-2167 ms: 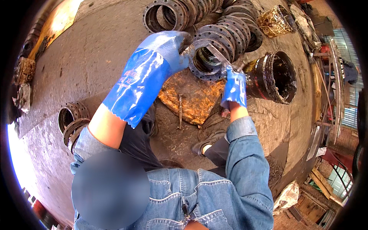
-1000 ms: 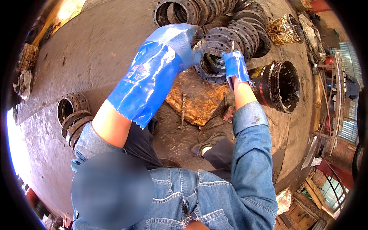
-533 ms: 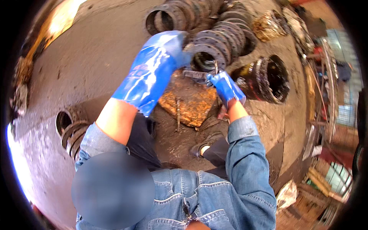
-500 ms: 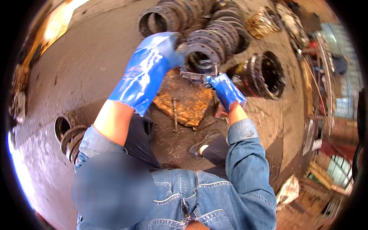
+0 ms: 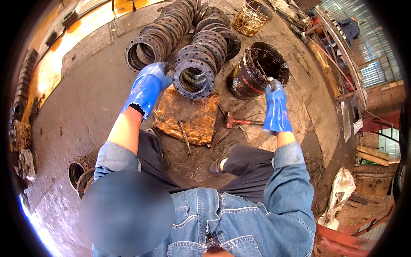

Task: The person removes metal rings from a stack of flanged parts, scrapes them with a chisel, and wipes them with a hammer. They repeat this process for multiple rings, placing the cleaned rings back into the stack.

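My left hand [image 5: 153, 80], in a blue rubber glove, has its fingers curled beside the left rim of the front flange [image 5: 174, 81]. What is inside those fingers is hidden. This round, dark flange with bolt holes stands on edge at the near end of a row. My right hand [image 5: 276, 103], gloved alike, is closed round the handle of a brush [image 5: 270, 80] at the near right rim of a black bucket [image 5: 242, 81]. The brush's head cannot be made out against the dark, coated inside. An orange-brown stained block [image 5: 188, 115] sits below the front flange.
A second row of flanges [image 5: 141, 51] stands to the left. A red-headed hammer [image 5: 233, 121] lies right of the block, and a metal rod [image 5: 185, 137] leans against its near side. A smeared pail [image 5: 252, 17] stands behind the bucket. More rings [image 5: 79, 171] lie by my left leg.
My right hand has carried the brush from in front of the flange over to the bucket on the right. My left hand stays beside the flange. The view has shifted.
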`<state>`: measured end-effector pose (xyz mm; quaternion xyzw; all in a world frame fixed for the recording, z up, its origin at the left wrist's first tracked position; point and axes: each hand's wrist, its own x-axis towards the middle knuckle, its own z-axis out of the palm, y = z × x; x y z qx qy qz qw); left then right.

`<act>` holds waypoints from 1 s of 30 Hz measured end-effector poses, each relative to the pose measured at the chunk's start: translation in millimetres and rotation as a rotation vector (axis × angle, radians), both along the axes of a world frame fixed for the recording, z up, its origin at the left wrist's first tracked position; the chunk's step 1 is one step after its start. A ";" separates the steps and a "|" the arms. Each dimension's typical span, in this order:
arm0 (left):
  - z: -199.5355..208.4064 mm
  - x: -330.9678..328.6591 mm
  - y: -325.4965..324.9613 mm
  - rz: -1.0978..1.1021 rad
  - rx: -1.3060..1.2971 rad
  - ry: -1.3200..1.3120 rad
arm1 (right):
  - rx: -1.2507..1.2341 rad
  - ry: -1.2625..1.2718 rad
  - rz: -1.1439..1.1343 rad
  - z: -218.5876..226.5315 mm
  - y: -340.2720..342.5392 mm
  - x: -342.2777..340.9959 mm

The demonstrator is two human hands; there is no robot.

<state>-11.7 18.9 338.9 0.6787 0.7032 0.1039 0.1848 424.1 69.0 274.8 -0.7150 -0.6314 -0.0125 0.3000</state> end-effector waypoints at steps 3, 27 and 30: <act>-24.4 -0.7 11.1 -0.051 0.050 -0.006 | -0.560 -0.343 -0.178 25.2 -10.5 -25.0; -223.0 147.5 168.5 0.395 -0.605 -1.297 | -0.713 0.317 0.374 -111.7 37.1 -3.0; -222.7 139.8 182.9 -0.192 -0.334 -0.646 | -0.657 0.344 0.423 -101.9 49.0 -0.2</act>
